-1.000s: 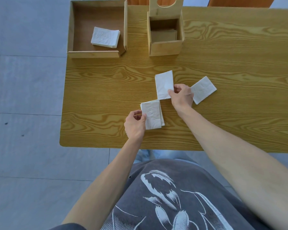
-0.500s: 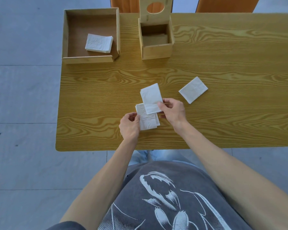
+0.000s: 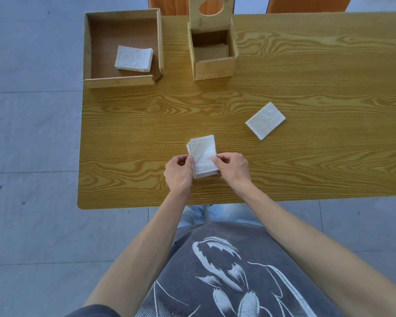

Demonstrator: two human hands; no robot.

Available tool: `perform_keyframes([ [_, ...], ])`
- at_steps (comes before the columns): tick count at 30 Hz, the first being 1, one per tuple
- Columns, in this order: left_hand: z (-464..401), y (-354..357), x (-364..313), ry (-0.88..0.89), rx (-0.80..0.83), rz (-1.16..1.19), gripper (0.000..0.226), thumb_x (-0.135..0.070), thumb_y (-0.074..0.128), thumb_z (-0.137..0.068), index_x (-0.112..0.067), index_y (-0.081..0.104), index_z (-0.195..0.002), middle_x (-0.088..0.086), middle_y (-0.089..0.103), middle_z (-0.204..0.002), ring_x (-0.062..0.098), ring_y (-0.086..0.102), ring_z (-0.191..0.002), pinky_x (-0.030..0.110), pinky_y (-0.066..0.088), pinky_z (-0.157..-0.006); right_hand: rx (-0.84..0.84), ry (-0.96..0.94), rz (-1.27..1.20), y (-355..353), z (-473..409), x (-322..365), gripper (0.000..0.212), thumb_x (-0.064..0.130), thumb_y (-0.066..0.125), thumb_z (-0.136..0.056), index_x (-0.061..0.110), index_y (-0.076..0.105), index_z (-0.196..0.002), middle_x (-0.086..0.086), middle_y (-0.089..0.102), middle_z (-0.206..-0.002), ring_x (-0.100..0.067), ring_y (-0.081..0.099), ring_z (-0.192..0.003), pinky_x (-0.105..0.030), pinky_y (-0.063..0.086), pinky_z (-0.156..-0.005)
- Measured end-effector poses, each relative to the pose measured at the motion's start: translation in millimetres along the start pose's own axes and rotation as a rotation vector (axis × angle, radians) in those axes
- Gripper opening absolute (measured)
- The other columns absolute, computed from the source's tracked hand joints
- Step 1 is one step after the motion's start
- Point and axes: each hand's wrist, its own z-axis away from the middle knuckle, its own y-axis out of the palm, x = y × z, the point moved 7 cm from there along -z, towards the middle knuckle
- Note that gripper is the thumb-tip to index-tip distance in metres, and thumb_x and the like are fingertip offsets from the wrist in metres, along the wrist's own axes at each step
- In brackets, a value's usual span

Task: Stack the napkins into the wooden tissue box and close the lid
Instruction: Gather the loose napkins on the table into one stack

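A small stack of white folded napkins (image 3: 202,154) lies near the table's front edge, pinched from both sides: my left hand (image 3: 178,173) grips its left edge and my right hand (image 3: 232,169) its right edge. One more folded napkin (image 3: 265,120) lies alone on the table to the right. The wooden tissue box (image 3: 213,65) stands at the back, its lid (image 3: 210,8) with an oval hole raised upright behind it; nothing white shows inside it.
A shallow wooden tray (image 3: 121,80) at the back left holds a pile of napkins (image 3: 134,58). The wooden table (image 3: 306,168) ends just in front of my hands. Two chair backs show behind the table.
My right hand carried a napkin toward me and laid it on the napkins held by my left hand; both hands now hold the stack together.
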Motion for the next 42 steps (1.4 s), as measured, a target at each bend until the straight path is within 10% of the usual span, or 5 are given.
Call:
perform_keyframes([
  [23,1,31,-20,0.055,0.071,-0.036,0.025,-0.021,0.084,-0.079,-0.02,0.072,-0.101,-0.002,0.077,-0.093,0.015,0.074,-0.089,0.042,0.06,-0.087,-0.109,0.032,0.208,-35,-16,-5,0.029,0.041,0.074,-0.084,0.019,0.072,-0.102,0.005,0.071,-0.093,-0.016,0.066,-0.092,-0.03,0.05,-0.075],
  [34,-5,45,-37,0.092,0.061,-0.052,0.031,-0.021,0.083,-0.081,-0.019,0.07,-0.109,-0.004,0.074,-0.093,0.014,0.072,-0.091,0.041,0.06,-0.088,-0.348,0.317,-0.024,-106,-57,-14,0.043,0.044,0.061,-0.09,0.018,0.059,-0.123,-0.003,0.065,-0.12,-0.025,0.063,-0.105,-0.036,0.05,-0.087],
  [42,-6,47,-43,0.106,0.054,-0.077,0.032,-0.022,0.081,-0.082,-0.02,0.069,-0.111,-0.007,0.072,-0.092,0.013,0.071,-0.091,0.039,0.06,-0.087,-0.424,0.521,-0.259,-113,-75,-33,0.045,0.046,0.07,-0.077,0.015,0.06,-0.109,-0.007,0.07,-0.103,-0.03,0.07,-0.087,-0.043,0.06,-0.078],
])
